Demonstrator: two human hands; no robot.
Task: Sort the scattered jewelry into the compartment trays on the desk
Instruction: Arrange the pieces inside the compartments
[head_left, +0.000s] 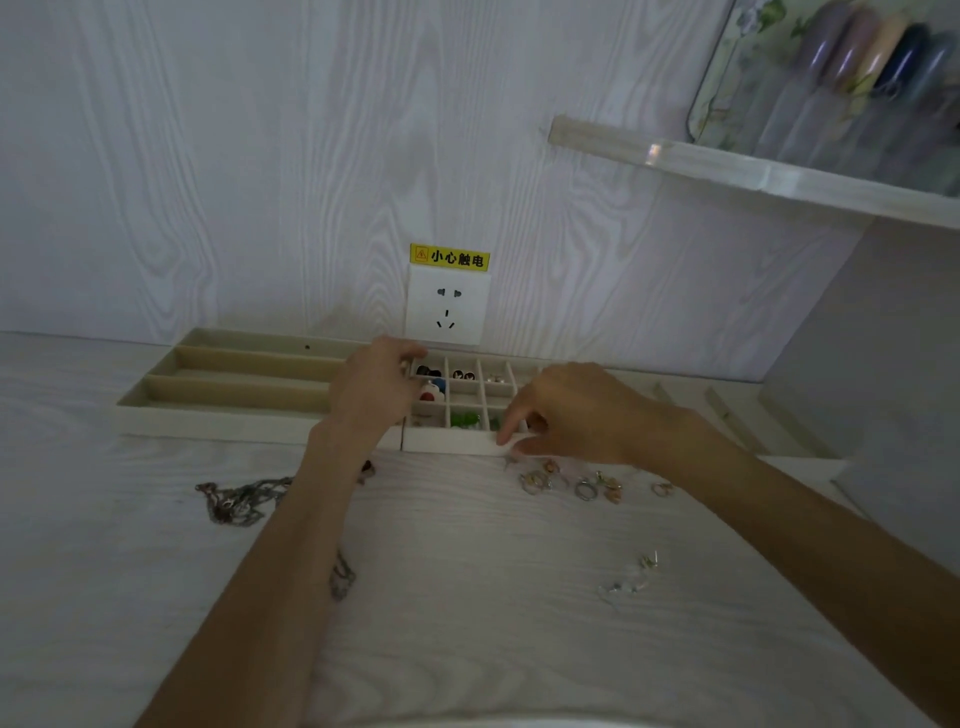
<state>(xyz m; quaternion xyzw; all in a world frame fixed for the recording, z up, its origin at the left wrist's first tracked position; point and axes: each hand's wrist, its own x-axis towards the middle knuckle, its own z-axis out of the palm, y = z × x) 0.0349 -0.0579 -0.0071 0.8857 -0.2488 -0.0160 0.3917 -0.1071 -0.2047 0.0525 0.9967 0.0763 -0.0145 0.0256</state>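
Desk; both hands curled over grid tray.

Pale matt wood-grain desk carrying beige, cloth-lined trays, with shiny metal rings just before them.

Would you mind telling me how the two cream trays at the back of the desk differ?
The left cream tray with long slots has a few wide channels running sideways; the cream grid tray beside it is split into many small squares. The long-slot tray looks nearly empty; the grid tray already holds small coloured pieces. Both stand against the wall, side by side.
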